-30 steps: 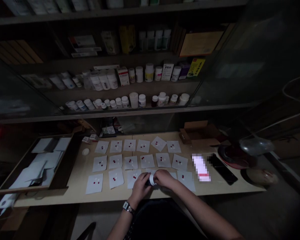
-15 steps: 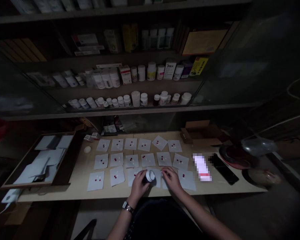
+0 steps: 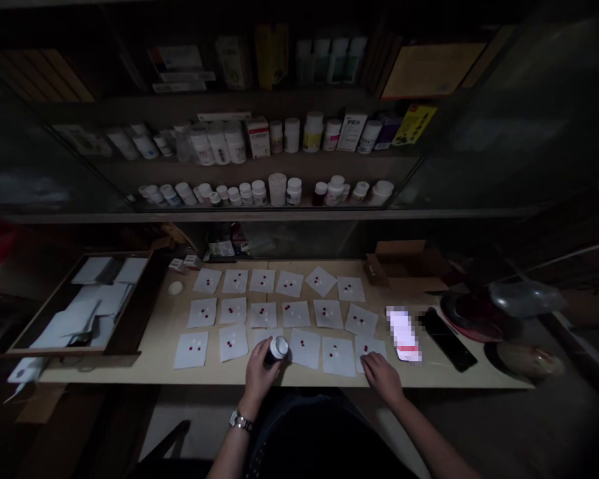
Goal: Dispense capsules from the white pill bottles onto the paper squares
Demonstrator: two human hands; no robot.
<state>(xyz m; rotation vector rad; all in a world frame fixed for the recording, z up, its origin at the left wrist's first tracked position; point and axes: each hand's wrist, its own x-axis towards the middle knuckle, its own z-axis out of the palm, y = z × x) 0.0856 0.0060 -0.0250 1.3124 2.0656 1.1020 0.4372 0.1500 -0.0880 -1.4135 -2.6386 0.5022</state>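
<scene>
My left hand point(image 3: 259, 370) is wrapped around a small dark pill bottle point(image 3: 279, 348) with a pale round top, low over a front-row paper square point(image 3: 269, 333) that it partly covers. Further right, my right hand point(image 3: 382, 376) has its fingers drawn together at the lower edge of the front row's last paper square point(image 3: 379, 346). Whatever is between those fingertips, if anything, is hidden. Between my hands lie two white paper squares point(image 3: 339, 367) bearing dark red and white pills. More such squares point(image 3: 190, 359) are laid out in three rows.
A drawer point(image 3: 110, 346) of white paper stands at the left, near a round white lid point(image 3: 176, 288). On the right are a lit phone point(image 3: 403, 332), a dark phone point(image 3: 449, 340) and an open cardboard box point(image 3: 404, 263). Shelves of medicine bottles point(image 3: 277, 190) rise behind the table point(image 3: 154, 374).
My left hand has moved left with the bottle. The right hand has shifted right to the last front-row square, uncovering the squares between my hands. The view has shifted slightly.
</scene>
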